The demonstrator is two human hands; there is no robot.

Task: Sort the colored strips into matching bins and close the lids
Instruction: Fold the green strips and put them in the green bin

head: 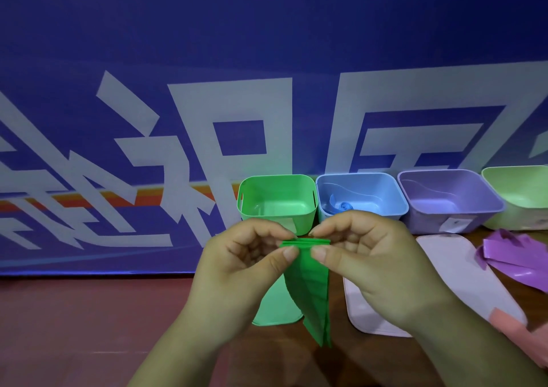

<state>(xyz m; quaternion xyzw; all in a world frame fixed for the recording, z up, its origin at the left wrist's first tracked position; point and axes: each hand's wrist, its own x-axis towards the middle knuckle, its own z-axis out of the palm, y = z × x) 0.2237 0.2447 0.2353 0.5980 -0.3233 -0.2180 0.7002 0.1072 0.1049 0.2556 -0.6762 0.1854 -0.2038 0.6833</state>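
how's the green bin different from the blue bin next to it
The green bin is green and looks empty inside; the blue bin is pale blue and holds a coiled blue strip. Both stand open, lidless, side by side.

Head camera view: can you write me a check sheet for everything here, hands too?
Surface: brown table.
Job's things: green strips held up; green lid on table; green bin, blue bin with a curled blue strip, purple bin, pale green bin, all open; purple strips at right; two pale lids.
Clutter: pink piece at right edge.
Grippers: left hand and right hand pinch the green strips' top.
Cables: nothing seen.
Surroundings: blue banner with white characters.
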